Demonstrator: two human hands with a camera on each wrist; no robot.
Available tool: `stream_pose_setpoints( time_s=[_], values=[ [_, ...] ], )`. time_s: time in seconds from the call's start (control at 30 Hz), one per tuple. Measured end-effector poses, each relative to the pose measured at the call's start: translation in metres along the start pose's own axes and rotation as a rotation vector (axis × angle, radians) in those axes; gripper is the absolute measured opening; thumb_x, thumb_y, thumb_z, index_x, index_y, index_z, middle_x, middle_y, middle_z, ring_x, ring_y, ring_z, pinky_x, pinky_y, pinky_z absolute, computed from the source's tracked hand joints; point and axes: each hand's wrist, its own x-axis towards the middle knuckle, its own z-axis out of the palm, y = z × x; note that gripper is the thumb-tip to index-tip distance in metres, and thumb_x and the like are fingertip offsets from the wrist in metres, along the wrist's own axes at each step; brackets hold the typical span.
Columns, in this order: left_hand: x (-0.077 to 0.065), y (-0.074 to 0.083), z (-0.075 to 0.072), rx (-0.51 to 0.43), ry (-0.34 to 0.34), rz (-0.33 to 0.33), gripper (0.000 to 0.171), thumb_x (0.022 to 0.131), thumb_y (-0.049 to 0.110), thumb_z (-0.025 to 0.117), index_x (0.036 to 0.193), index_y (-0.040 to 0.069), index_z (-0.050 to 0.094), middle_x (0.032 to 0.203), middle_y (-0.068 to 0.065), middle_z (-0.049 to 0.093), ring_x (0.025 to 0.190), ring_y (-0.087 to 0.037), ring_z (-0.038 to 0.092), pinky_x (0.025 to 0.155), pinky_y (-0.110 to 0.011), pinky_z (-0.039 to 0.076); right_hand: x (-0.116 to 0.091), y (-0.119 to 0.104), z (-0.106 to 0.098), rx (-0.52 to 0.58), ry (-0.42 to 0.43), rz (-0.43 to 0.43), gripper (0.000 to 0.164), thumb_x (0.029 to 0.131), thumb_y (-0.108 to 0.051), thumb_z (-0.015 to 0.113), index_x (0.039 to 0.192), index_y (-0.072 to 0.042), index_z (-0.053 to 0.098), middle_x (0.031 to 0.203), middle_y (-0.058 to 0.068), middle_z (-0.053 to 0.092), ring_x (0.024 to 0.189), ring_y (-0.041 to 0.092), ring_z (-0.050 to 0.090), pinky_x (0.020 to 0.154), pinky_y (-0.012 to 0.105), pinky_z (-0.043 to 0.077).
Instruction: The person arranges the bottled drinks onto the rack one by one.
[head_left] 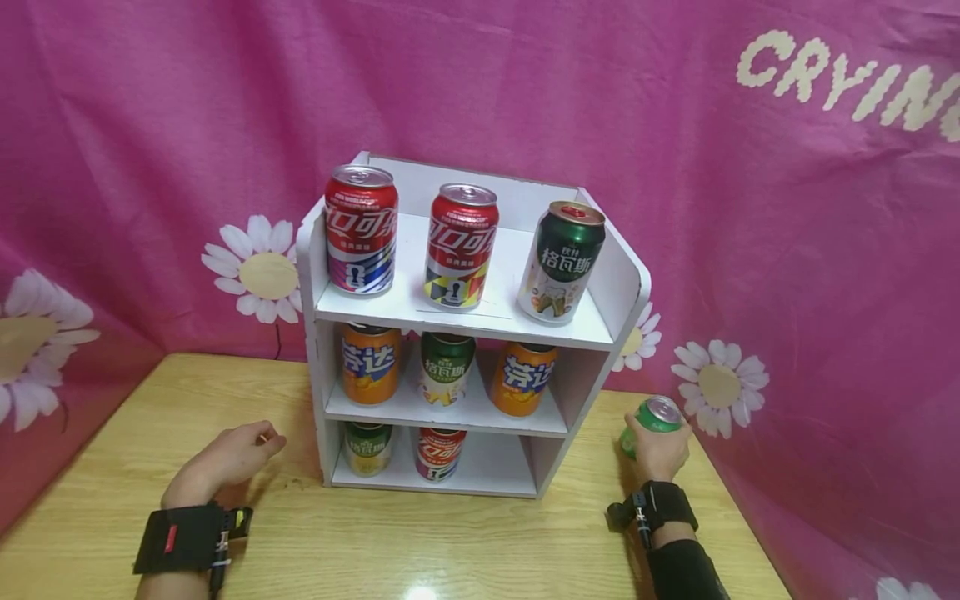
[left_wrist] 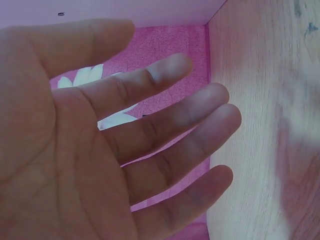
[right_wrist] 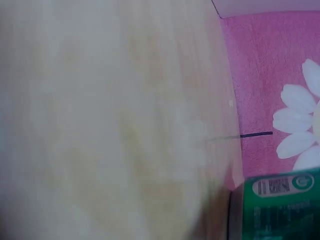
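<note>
The right hand [head_left: 657, 450] wraps its fingers round a green can [head_left: 651, 422] that stands on the surface [head_left: 465, 542], just right of the white shelf [head_left: 330, 400]. The grip is round the side, so the can stays upright. The left hand [head_left: 232, 457] rests on the surface left of the shelf, fingers loose and spread, holding nothing. The shelf's bottom row has a free spot on the right.

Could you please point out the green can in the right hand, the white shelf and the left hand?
green can [head_left: 660, 414], head view, its top rim.
white shelf [head_left: 626, 279], head view, right side wall.
left hand [head_left: 234, 457], head view, back of hand.
</note>
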Motion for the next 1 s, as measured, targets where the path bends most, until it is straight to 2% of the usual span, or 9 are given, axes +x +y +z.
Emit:
stream_pose_setpoints(
  time_s=[0.2,0.37,0.57,0.73,1.0],
  values=[
    [0.002,-0.002,0.000,0.015,-0.005,0.002,0.026,0.098,0.022,0.048,0.101,-0.001,0.060,0.095,-0.018,0.062,0.082,-0.027,0.054,0.067,-0.040,0.045,-0.013,-0.004,-0.009,-0.025,-0.108,-0.156,0.092,0.073,-0.036,0.080,0.140,0.000,0.029,0.127,0.023,0.046,0.118,0.038,0.045,0.097,0.054,0.038],
    [0.004,-0.006,-0.002,0.035,-0.016,-0.020,0.027,0.098,0.023,0.047,0.102,-0.001,0.059,0.094,-0.017,0.062,0.081,-0.027,0.054,0.066,-0.040,0.044,-0.034,-0.023,-0.019,-0.005,-0.202,-0.252,0.091,0.072,-0.037,0.082,0.139,-0.001,0.032,0.125,0.021,0.048,0.114,0.035,0.048,0.095,0.054,0.040],
    [0.005,-0.003,-0.002,0.024,-0.038,-0.026,0.029,0.099,0.024,0.046,0.103,-0.002,0.058,0.094,-0.017,0.062,0.083,-0.027,0.054,0.068,-0.042,0.045,-0.058,-0.045,-0.030,0.014,-0.301,-0.299,0.088,0.071,-0.037,0.083,0.137,-0.004,0.035,0.122,0.019,0.052,0.110,0.032,0.051,0.091,0.050,0.043],
    [0.006,-0.001,-0.001,0.022,-0.040,-0.029,0.031,0.099,0.025,0.046,0.104,-0.003,0.058,0.095,-0.018,0.062,0.084,-0.027,0.055,0.069,-0.043,0.046,-0.071,-0.055,-0.042,0.002,-0.371,-0.363,0.082,0.072,-0.035,0.083,0.133,-0.004,0.038,0.119,0.016,0.054,0.107,0.029,0.053,0.089,0.047,0.045],
    [0.005,-0.002,0.001,0.026,-0.036,-0.010,0.028,0.098,0.023,0.048,0.102,-0.002,0.059,0.091,-0.016,0.061,0.079,-0.026,0.052,0.064,-0.038,0.043,-0.085,-0.071,-0.063,0.036,-0.425,-0.428,0.075,0.074,-0.029,0.082,0.134,-0.008,0.041,0.118,0.012,0.056,0.104,0.024,0.055,0.086,0.040,0.047]
  ],
)
